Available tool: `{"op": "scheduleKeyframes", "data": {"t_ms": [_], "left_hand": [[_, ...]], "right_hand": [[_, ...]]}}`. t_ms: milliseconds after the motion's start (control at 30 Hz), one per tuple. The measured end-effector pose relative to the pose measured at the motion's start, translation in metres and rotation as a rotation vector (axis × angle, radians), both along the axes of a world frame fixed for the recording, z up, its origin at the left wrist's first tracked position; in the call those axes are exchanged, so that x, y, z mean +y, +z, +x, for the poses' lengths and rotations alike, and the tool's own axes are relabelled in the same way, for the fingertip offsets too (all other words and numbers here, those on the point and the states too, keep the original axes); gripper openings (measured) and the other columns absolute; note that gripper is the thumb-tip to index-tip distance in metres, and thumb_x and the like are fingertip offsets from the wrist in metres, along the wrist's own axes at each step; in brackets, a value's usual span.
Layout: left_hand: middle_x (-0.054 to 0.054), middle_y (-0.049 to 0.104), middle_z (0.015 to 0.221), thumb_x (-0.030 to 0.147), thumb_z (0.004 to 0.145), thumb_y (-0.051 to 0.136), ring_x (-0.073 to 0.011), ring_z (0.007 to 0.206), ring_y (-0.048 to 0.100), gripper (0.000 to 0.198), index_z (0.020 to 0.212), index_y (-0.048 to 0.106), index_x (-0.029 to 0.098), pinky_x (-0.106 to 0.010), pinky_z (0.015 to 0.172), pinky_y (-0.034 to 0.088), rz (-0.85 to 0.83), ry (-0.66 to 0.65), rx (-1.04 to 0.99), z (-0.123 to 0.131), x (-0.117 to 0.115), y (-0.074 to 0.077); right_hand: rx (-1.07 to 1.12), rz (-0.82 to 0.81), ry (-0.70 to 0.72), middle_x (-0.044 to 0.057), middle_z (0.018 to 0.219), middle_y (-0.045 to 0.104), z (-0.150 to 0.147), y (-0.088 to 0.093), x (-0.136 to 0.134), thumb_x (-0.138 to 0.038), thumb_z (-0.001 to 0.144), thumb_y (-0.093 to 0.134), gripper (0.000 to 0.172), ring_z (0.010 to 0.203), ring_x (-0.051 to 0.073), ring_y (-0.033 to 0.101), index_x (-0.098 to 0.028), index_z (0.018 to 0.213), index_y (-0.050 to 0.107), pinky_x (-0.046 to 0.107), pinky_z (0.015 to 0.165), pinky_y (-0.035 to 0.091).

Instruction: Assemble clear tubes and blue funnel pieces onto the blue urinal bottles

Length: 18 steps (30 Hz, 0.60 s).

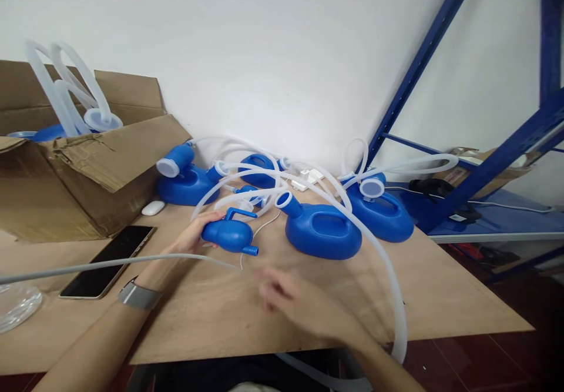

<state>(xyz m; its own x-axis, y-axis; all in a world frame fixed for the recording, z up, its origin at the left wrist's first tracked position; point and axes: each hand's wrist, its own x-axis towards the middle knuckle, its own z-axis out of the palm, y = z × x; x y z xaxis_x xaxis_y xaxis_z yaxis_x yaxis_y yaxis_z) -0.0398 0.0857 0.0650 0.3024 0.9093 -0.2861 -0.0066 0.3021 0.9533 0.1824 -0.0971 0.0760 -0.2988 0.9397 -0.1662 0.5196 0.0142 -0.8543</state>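
My left hand (199, 231) grips a blue plastic urinal head (229, 235), a rounded cup with a lid tab on top and a short ribbed nozzle pointing right. My right hand (286, 295) is low over the table to the right of it, smeared by motion, and I cannot make out anything in its fingers. A blue urinal bottle (324, 242) with a white-rimmed neck stands just beyond my right hand. A long translucent hose (388, 262) curves over the bottle and down past the table's front edge.
More blue bottles (187, 186) with hoses stand at the back and right. An open cardboard box (127, 157) holding hoses is at left. A phone (112, 257), a white earbud case (153, 208) and a grey cable (110, 262) are nearby. Blue shelving (440, 221) stands at right.
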Motion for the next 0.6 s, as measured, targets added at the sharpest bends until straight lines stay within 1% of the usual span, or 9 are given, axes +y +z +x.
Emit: {"op": "scheduleKeyframes", "data": {"t_ms": [33, 67, 133, 200, 300, 367, 433, 500, 600], "left_hand": [[-0.009, 0.075, 0.082, 0.049, 0.061, 0.085, -0.0212, 0.056, 0.064, 0.044, 0.093, 0.079, 0.019, -0.026, 0.035, 0.038, 0.015, 0.002, 0.016, 0.001, 0.001, -0.001], [-0.01, 0.075, 0.084, 0.048, 0.06, 0.086, -0.0221, 0.057, 0.065, 0.044, 0.092, 0.079, 0.018, -0.026, 0.035, 0.039, 0.03, 0.004, 0.034, 0.002, 0.001, -0.002], [-0.01, 0.075, 0.087, 0.047, 0.057, 0.087, -0.0231, 0.059, 0.066, 0.044, 0.089, 0.078, 0.018, -0.027, 0.036, 0.042, 0.051, 0.009, 0.07, 0.004, 0.002, -0.005], [-0.009, 0.074, 0.086, 0.047, 0.055, 0.088, -0.0235, 0.06, 0.067, 0.045, 0.087, 0.076, 0.018, -0.028, 0.037, 0.046, 0.065, 0.003, 0.098, 0.005, 0.001, -0.007], [-0.008, 0.071, 0.081, 0.048, 0.052, 0.091, -0.0239, 0.058, 0.067, 0.047, 0.085, 0.076, 0.017, -0.029, 0.038, 0.05, 0.094, -0.008, 0.15, 0.008, -0.002, -0.008], [-0.008, 0.072, 0.082, 0.047, 0.051, 0.092, -0.0241, 0.06, 0.067, 0.048, 0.085, 0.076, 0.017, -0.029, 0.038, 0.051, 0.114, -0.01, 0.178, 0.011, -0.004, -0.006], [-0.008, 0.072, 0.086, 0.047, 0.052, 0.092, -0.0241, 0.063, 0.068, 0.047, 0.085, 0.077, 0.017, -0.028, 0.039, 0.051, 0.13, -0.006, 0.195, 0.013, -0.007, -0.004], [-0.008, 0.072, 0.085, 0.049, 0.052, 0.091, -0.0243, 0.064, 0.067, 0.046, 0.084, 0.076, 0.018, -0.029, 0.04, 0.052, 0.145, 0.005, 0.207, 0.015, -0.01, -0.002], [-0.008, 0.072, 0.084, 0.052, 0.053, 0.089, -0.0252, 0.064, 0.067, 0.046, 0.082, 0.076, 0.018, -0.031, 0.042, 0.053, 0.176, 0.024, 0.218, 0.016, -0.012, -0.001]], "right_hand": [[-0.11, -0.004, 0.063, 0.003, 0.092, 0.076, -0.001, 0.0, -0.02, -0.044, 0.103, 0.052, 0.03, 0.085, 0.02, 0.069, -0.026, 0.108, 0.076, 0.03, 0.075, 0.049], [-0.171, -0.082, 0.131, 0.003, 0.093, 0.078, -0.002, -0.004, -0.039, -0.046, 0.1, 0.057, 0.028, 0.084, 0.021, 0.071, -0.028, 0.104, 0.078, 0.03, 0.073, 0.049], [-0.233, -0.187, 0.137, 0.004, 0.104, 0.081, -0.004, -0.027, -0.069, -0.047, 0.095, 0.065, 0.027, 0.095, 0.025, 0.074, -0.031, 0.112, 0.08, 0.029, 0.077, 0.053], [-0.352, -0.165, 0.103, 0.01, 0.125, 0.076, -0.005, -0.068, -0.088, -0.046, 0.095, 0.065, 0.038, 0.119, 0.034, 0.069, -0.03, 0.128, 0.075, 0.038, 0.098, 0.053], [-0.461, -0.073, 0.085, 0.012, 0.148, 0.064, 0.0, -0.143, -0.102, -0.041, 0.096, 0.063, 0.052, 0.131, 0.036, 0.064, -0.03, 0.147, 0.061, 0.042, 0.105, 0.053], [-0.581, 0.065, 0.029, 0.013, 0.145, 0.065, 0.004, -0.188, -0.107, -0.038, 0.093, 0.066, 0.061, 0.129, 0.036, 0.064, -0.031, 0.152, 0.055, 0.044, 0.105, 0.054], [-0.675, 0.189, -0.019, 0.011, 0.136, 0.071, 0.005, -0.218, -0.112, -0.037, 0.087, 0.072, 0.062, 0.123, 0.036, 0.068, -0.034, 0.148, 0.06, 0.046, 0.101, 0.056], [-0.721, 0.295, -0.06, 0.012, 0.131, 0.073, 0.004, -0.232, -0.118, -0.033, 0.087, 0.07, 0.06, 0.118, 0.038, 0.07, -0.036, 0.146, 0.061, 0.049, 0.096, 0.059], [-0.78, 0.378, -0.089, 0.011, 0.133, 0.073, 0.003, -0.226, -0.13, -0.025, 0.091, 0.061, 0.059, 0.119, 0.039, 0.07, -0.042, 0.148, 0.058, 0.052, 0.091, 0.061]]}}
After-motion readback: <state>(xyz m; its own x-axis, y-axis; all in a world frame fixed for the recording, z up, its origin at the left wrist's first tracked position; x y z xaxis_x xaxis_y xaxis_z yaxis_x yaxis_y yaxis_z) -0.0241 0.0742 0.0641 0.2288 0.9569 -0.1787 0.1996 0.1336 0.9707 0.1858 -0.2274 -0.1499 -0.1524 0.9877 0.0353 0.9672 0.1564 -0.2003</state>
